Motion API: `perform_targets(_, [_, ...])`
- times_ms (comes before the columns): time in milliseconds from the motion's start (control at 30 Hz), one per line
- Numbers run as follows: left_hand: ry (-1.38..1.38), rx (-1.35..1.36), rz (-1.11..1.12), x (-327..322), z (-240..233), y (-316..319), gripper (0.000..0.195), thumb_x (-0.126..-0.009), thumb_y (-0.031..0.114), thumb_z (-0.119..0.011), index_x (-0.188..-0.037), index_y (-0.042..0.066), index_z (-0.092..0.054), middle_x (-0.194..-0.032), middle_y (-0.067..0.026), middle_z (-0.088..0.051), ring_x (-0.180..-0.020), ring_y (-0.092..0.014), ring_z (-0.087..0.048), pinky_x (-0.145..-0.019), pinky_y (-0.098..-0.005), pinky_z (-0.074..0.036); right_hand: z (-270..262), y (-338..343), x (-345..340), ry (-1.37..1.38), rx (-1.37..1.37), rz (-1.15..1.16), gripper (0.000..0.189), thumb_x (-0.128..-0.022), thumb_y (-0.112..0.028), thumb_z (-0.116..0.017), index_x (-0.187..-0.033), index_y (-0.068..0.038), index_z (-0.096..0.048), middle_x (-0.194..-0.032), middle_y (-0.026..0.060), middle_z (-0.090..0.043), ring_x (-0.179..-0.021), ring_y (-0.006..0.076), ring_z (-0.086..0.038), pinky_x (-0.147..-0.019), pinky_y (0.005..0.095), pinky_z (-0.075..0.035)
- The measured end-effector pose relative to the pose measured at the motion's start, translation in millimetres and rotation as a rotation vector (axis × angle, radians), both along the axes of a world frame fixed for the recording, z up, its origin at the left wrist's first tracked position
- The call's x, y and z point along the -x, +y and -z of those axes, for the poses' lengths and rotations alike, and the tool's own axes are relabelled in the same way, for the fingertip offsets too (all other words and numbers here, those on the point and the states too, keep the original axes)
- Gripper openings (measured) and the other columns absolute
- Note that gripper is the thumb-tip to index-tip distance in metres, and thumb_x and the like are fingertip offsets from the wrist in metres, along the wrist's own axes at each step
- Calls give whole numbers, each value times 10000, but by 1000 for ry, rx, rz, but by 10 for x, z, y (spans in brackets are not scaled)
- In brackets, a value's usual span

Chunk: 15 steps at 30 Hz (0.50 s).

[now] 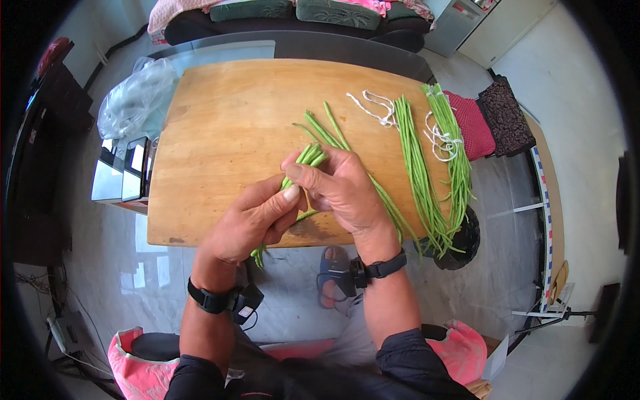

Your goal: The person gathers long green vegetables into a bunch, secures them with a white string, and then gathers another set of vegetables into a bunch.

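A small bunch of green yard-long beans (311,156) is held between both hands above the table's near edge. My left hand (260,207) is closed around its stalks, with the bean tails hanging below that hand. My right hand (342,185) pinches the upper ends with thumb and fingers. Several loose long beans (330,132) lie just beyond and to the right, partly hidden by my right hand. Farther right lies a long bundle of beans (415,165) with white string (382,112) at its top. Beside it is another bundle (452,165), tied with white string (444,142).
The beans rest on a wooden board (225,125) over a glass table (350,45). A clear plastic bag (137,97) sits at its left, above a tablet-like device (135,167). A black bag (460,240) is below the right edge. A red cushioned seat (470,125) stands at right.
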<state>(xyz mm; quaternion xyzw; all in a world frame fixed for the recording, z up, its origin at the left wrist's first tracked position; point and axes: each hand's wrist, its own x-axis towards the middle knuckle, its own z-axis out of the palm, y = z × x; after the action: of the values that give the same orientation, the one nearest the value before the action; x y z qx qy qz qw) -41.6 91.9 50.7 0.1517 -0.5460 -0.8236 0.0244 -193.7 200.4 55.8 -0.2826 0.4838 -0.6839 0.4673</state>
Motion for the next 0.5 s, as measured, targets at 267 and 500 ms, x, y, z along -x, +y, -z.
perform_targets(267, [47,19,-98,15,-104,71,316,-1076,361,-506,-1057,59,-597,-724,42,-484,-596,-50,-405,-523,-201,-328,-38,12,21,75,33,24,151,-938,-176,-734,-912,-44,-665,-665,-48,-566,-535,15,-474,-466,182,-338])
perform_targets(500, [86,261,-13,-22,3,-46,434,-1081,405,-464,-1144,7,-626,-734,24,-505,-605,-62,-418,-544,-216,-343,-20,6,17,73,92,53,175,-929,-206,-752,-918,-54,-665,-657,-53,-543,-546,11,-458,-469,180,-326])
